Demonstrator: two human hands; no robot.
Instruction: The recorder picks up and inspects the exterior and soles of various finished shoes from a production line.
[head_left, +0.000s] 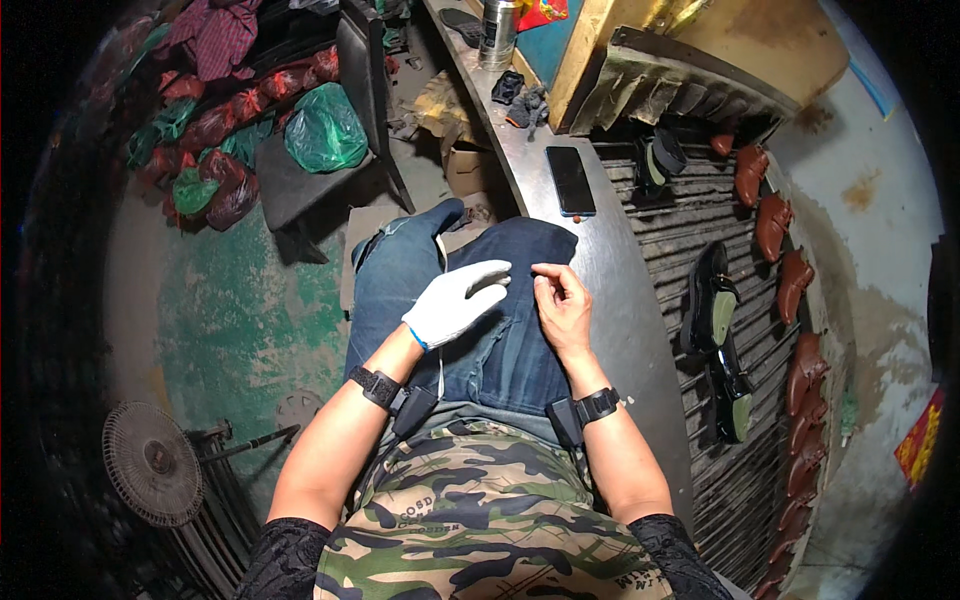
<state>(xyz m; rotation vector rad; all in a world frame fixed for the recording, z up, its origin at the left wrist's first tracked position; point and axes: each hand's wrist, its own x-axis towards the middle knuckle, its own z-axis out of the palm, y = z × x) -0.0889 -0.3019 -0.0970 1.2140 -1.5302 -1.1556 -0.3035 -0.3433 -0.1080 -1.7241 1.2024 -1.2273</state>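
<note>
My left hand point(456, 303), in a white knit glove with a blue cuff edge, hovers over my lap. Its fingers stretch out together, the thumb is apart from them, and it is open with nothing visible in it. Bare and a short way to the right, my right hand point(566, 312) has its fingers bent and the thumb drawn up near the index fingertip. Anything between those fingertips is too small to make out. Beneath both hands are my legs in blue jeans point(500, 345). A black phone point(570, 182) lies on the metal bench point(625, 290) beyond my right hand.
Black shoes point(708, 300) and a row of brown shoes point(795, 285) stand on the slatted rack at right. A steel flask point(497, 35) is on the bench's far end. A black chair point(300, 190) holds a green bag point(326, 128); a fan point(153, 463) stands at lower left.
</note>
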